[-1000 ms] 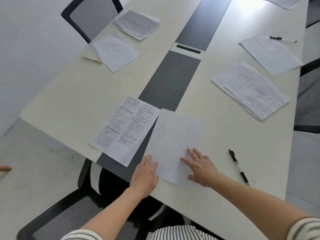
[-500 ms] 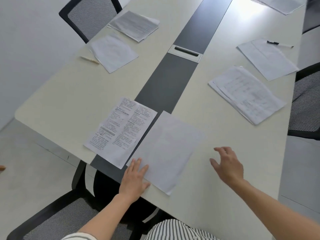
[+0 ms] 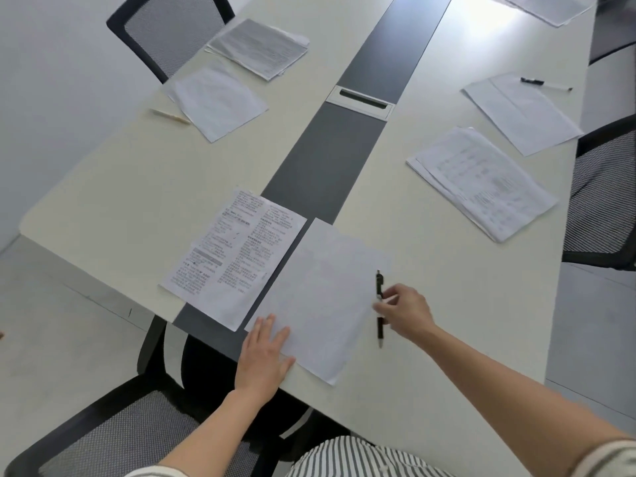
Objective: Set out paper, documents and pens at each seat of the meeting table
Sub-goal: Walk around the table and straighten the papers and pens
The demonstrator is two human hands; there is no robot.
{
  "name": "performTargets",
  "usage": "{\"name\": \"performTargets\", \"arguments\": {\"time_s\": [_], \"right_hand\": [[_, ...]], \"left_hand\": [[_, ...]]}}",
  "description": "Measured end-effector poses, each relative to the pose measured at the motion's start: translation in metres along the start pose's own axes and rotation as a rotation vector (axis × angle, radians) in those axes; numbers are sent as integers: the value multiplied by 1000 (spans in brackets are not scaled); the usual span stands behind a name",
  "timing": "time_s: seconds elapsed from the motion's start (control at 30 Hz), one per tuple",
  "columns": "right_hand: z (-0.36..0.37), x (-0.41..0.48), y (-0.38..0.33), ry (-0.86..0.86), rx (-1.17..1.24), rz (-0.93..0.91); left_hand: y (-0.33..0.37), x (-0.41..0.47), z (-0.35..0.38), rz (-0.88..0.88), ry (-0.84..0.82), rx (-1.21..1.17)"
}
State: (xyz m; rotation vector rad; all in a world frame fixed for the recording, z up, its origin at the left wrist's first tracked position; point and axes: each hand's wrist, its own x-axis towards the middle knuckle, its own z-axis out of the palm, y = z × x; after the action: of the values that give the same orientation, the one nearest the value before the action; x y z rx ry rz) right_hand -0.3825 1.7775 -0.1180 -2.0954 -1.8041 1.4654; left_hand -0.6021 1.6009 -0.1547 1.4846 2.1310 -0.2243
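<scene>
The right hand [image 3: 407, 313] is pinching the black pen [image 3: 379, 286] lengthwise along the blank sheet [image 3: 320, 294]'s right edge; the left hand [image 3: 264, 361] is pressing it, fingers straight.

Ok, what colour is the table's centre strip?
The centre strip is dark grey; head view shows it.

Your blank sheet [image 3: 320, 297] lies flat at the near table end, just beside the printed document [image 3: 234, 259] on its left. The black pen [image 3: 379, 304] crosses the sheet's right edge, pinched mid-barrel by your right hand [image 3: 407, 313].
</scene>
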Motion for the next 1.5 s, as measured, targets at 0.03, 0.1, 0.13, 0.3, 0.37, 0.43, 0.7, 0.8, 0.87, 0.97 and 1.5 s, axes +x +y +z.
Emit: {"name": "performTargets", "arguments": {"time_s": [0.03,0.1,0.13,0.3,0.37,0.43,0.7,0.8,0.87,0.97,1.5], "right_hand": [[14,2,-16,-43,52,-2],[42,6,-42,-126,179,44],[54,8,-53,-163,235,81],[84,15,-68,-221,336,213],[83,15,-64,-187,151,145],[76,15,-57,-94,-262,-39],[86,23,-61,-121,-998,-713],[94,28,-63,-88,-1039,-694],[95,28,-60,-52,-1020,-678],[95,29,-56,-58,-996,-697],[65,0,-1,-59,-861,-408]], "left_hand": [[0,0,0,1,3,-15],[-1,1,1,2,4,-16],[-2,1,1,0,2,-6],[-3,3,3,-7,-2,-2],[-4,2,4,-3,8,-9],[-5,2,6,1,22,-17],[-5,2,3,5,48,-69],[-5,1,4,-3,45,-67],[-4,0,4,-9,49,-80],[-6,0,5,-4,50,-100],[-60,20,-23,-250,109,-154]]}}
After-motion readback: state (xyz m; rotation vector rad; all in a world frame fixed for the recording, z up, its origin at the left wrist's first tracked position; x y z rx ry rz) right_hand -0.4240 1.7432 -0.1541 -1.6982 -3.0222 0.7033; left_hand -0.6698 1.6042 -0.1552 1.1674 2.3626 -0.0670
